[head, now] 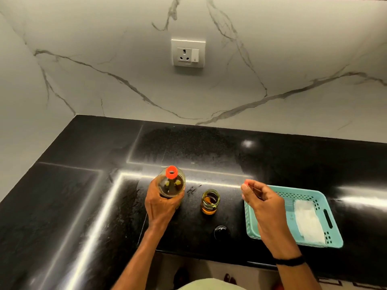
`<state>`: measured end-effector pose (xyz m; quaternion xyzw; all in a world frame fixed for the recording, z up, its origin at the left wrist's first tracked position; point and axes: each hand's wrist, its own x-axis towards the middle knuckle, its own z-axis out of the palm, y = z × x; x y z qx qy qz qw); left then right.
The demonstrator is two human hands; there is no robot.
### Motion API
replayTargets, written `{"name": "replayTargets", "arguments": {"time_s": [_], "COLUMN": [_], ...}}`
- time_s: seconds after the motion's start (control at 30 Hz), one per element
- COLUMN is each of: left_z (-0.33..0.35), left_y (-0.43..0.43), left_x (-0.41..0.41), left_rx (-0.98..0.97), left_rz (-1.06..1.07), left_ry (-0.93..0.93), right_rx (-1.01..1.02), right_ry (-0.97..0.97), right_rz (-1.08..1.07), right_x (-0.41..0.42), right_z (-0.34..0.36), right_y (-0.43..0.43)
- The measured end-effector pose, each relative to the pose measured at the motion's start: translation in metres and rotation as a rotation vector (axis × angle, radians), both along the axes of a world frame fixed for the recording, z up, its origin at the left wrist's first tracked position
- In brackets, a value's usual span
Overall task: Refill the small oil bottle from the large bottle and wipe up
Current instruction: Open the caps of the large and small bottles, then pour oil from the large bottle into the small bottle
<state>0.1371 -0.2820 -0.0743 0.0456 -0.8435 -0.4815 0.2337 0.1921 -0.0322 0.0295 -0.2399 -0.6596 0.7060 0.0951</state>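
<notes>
On the left part of the glossy black stone surface (73, 195) nothing stands; glare streaks cross it and would make any spilled oil hard to spot. Next comes the left hand (165, 204), its fingers wrapped round the shoulder of the large clear plastic bottle of dark oil with a red neck (171, 182), which stands upright on the surface. That bottle looks well filled, so it is probably heavy, and its smooth wall may be greasy. A grip low on the body, with the other hand helping at the neck, would probably steady the tilt.

Just to its right, apart from it, stands the small clear glass oil bottle (210, 201), wide-mouthed and uncapped, with a little amber oil at the bottom. It is light, breakable and easy to knock over, so it is best held round its wall while pouring. Nearer the person lies a round black lid (221, 232), likely the small bottle's, though it nearly vanishes against the dark stone.

Further right, the right hand (263, 206) hovers above the surface, its fingertips pinching a small red piece (247, 182). This is probably the large bottle's cap, but it is too small to be sure. Whether the red neck is open is also hard to judge from above.

At the far right, a teal perforated plastic basket (297, 189) holds a folded white cloth (306, 220). The cloth is soft and light, and ready for wiping up. The right hand covers the basket's left side.
</notes>
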Motion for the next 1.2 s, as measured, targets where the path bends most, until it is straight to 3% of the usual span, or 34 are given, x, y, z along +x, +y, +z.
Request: {"name": "replayTargets", "arguments": {"time_s": [0.27, 0.6, 1.2], "left_z": [0.001, 0.011, 0.020], "left_y": [-0.006, -0.002, -0.002], "left_x": [0.000, -0.007, -0.012], "left_rx": [-0.076, -0.394, -0.808], "left_rz": [-0.030, -0.220, -0.278], "left_ry": [0.025, 0.000, -0.010], "right_rx": [-0.082, -0.171, -0.232], "right_ry": [-0.035, -0.060, -0.060], "right_rz": [-0.063, 0.036, 0.130], "right_x": [0.031, 0.035, 0.035], "right_z": [-0.027, -0.037, -0.038], "right_y": [0.019, 0.019, 0.023]}}
